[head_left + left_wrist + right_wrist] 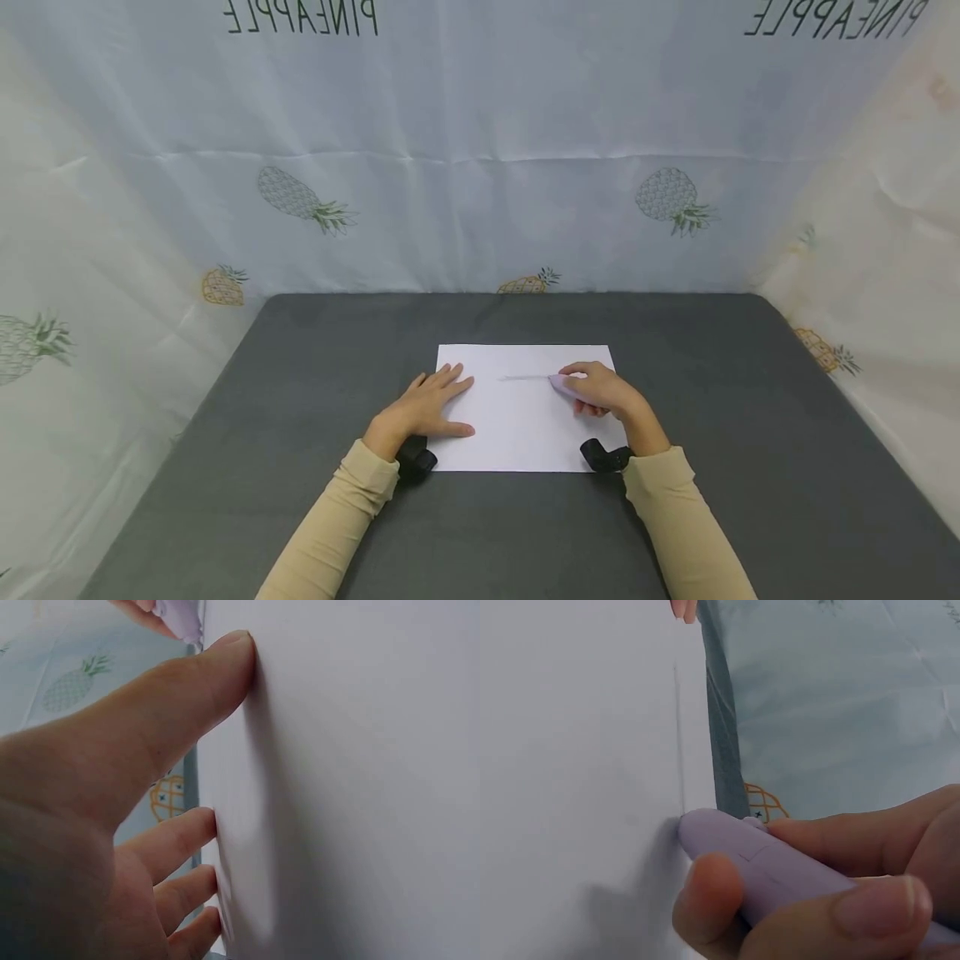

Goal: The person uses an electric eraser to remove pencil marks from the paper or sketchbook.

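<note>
A white sheet of paper [517, 437] lies on the dark table. My left hand [427, 406] rests on its left part, fingers spread and fingertips on the paper; the left wrist view shows the thumb [202, 679] standing over the sheet. In my right hand [600, 389] is a lilac pen-shaped tool [757, 859] with a rounded nose and a small knob on its side, gripped between thumb and fingers. Its nose is right at the paper, at the right end of a thin straight grey line [679, 739] near the far edge. The rear of the tool is hidden by the hand.
The dark grey table [510, 533] reaches to a pale curtain [480, 217] printed with pineapples behind it, with more cloth at both sides. Black wrist cameras hang near the sheet's front corners, the right one [600, 456] overlapping the paper in the head view.
</note>
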The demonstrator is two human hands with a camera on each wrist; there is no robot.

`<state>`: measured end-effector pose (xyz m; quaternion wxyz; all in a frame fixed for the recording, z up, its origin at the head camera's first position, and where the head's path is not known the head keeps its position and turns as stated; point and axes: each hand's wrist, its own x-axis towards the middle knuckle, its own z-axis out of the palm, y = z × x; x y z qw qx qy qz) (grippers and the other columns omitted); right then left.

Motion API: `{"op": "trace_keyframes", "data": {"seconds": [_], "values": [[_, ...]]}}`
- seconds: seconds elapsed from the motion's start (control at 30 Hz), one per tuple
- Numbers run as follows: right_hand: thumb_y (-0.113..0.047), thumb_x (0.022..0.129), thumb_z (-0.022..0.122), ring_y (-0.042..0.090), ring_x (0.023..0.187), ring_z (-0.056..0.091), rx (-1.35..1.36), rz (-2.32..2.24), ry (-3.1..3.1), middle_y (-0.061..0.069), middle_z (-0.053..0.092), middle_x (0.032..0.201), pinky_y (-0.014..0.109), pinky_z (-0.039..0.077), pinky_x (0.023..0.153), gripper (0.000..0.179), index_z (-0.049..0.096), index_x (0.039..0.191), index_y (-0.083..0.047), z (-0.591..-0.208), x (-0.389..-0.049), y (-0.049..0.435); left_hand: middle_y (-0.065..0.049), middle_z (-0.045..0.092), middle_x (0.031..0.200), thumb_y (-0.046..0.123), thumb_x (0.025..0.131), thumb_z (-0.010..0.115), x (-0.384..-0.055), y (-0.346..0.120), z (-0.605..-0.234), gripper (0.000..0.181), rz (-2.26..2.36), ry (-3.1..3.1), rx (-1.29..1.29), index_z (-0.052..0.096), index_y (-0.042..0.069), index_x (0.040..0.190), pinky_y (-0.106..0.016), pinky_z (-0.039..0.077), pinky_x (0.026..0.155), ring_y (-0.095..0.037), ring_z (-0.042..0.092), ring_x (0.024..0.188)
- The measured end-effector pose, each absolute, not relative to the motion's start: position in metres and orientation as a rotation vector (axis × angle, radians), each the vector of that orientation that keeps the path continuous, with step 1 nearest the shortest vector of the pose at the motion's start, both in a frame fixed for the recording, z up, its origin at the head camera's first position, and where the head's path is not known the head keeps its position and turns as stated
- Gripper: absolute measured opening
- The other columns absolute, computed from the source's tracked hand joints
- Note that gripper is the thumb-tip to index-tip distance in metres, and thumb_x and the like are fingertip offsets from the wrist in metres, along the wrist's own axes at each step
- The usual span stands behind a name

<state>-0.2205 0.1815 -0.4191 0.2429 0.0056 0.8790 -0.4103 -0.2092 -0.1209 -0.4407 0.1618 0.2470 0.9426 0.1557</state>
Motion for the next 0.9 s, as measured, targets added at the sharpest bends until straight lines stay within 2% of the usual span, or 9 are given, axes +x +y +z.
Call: {"op": "trace_keyframes", "data": {"seconds": [0.9], "values": [[-0.02, 0.097, 0.045, 0.009, 0.045, 0.039, 0.017, -1.106, 2.44, 0.0, 0.051, 0.054, 0.019, 0.031, 0.043, 0.04, 0.053, 0.133, -0.004, -0.4211, -0.2178, 0.1768, -0.012, 0.019, 0.163, 0.048, 0.085, 0.068, -0.2077, -0.1213, -0.4423, 0.083, 0.444, 2.689, 0.694, 0.032, 0.015, 0.151, -0.061, 0.011, 0.121, -0.033, 0.014, 0.153]]}}
